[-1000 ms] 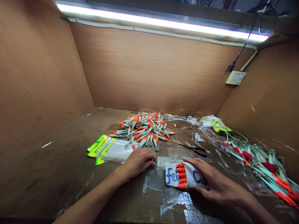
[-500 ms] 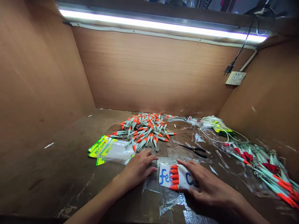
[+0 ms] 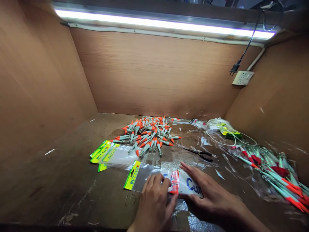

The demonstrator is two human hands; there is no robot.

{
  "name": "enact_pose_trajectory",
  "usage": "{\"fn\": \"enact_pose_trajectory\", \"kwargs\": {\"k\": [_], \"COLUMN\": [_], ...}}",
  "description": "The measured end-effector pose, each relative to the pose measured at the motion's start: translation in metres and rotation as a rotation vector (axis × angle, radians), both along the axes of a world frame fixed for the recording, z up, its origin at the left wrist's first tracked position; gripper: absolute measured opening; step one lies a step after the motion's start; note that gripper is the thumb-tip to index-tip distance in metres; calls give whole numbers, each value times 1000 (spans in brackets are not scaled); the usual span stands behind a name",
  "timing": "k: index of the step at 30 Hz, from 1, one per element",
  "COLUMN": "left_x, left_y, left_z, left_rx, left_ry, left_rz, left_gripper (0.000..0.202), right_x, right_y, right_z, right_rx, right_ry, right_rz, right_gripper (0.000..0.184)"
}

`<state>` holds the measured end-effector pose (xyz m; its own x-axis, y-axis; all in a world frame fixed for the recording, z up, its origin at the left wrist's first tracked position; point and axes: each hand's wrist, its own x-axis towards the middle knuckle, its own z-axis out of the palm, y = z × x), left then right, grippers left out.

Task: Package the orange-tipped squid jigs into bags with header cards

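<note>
My right hand [image 3: 210, 188] is closed around a white card [image 3: 190, 184] with blue handwriting. A row of orange lure tips [image 3: 174, 182] lies against this card, and clear plastic covers them. That plastic belongs to a bag [image 3: 148, 172] with a yellow-green BCT LURE header [image 3: 132, 175] pointing left. My left hand [image 3: 155, 195] bends over the bag beside the orange tips, its fingers closed on the plastic; the fingertips are partly hidden. Behind both hands is a pile of orange-and-pale squid lures [image 3: 151, 133] with metal hooks.
More BCT LURE bags [image 3: 106, 153] lie at the left of the pile. Black long-nose pliers [image 3: 201, 154] rest to the right. Farther right are red-and-white lures [image 3: 277, 174] and a bundle of white cord [image 3: 219, 125]. A plug [image 3: 235, 67] hangs near the wall socket [image 3: 243, 78].
My left hand has moved right and toward me, onto the bag beside the card. The bag's header now shows at left, and plastic covers the previously bare orange tips. My right hand keeps its hold.
</note>
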<state>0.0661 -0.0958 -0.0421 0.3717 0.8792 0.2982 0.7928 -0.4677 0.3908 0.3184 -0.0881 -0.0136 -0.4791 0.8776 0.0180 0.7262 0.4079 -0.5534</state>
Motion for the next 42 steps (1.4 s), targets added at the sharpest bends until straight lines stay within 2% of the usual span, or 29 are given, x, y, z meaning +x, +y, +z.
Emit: {"fn": "enact_pose_trajectory", "kwargs": {"k": [3,8,11,14,19,22,24,27,29,33,35,36,38,40,42], "left_x": [4,8,10,17,29,25,15,-5,-18,-32,-34,-35,-34,-30,-21], "left_y": [-4,-7,-5,-3,-1,-3,-5,-9,-11,-20,-23,-22,-14,4,27], "left_z": [-5,-4,-1,-6,-18,-21,-25,-36,-46,-62,-57,-49,-25,4,27], "left_rx": [15,106,110,139,241,251,292,402,431,378,307,251,113,-15,-134], "left_ry": [-8,-25,-159,-305,-356,-285,-160,75,194,306,301,283,225,161,152], "left_rz": [-36,-27,15,17,1,-82,-120,-66,-55,-113,-136,-143,-152,-144,-289], "left_gripper": [35,15,14,13,16,16,21,70,86,85,79,78,80,96,117], "right_x": [2,5,3,-2,-6,-7,-7,-6,-4,-1,-2,-3,-4,-7,-11], "right_y": [0,0,-1,-3,0,2,2,0,-1,-1,0,0,1,2,5], "right_z": [-2,-5,-2,3,6,6,5,1,-2,-6,-5,-3,0,6,14], "right_rx": [5,5,10,13,45,23,14,23,31,41,37,34,34,44,58], "right_ry": [-1,-8,-32,-39,-20,-30,-21,19,34,49,58,58,55,49,42], "right_rz": [2,8,13,22,109,130,140,110,70,41,50,54,56,61,85], "right_gripper": [89,88,88,87,82,72,66,57,53,54,53,52,50,49,48]}}
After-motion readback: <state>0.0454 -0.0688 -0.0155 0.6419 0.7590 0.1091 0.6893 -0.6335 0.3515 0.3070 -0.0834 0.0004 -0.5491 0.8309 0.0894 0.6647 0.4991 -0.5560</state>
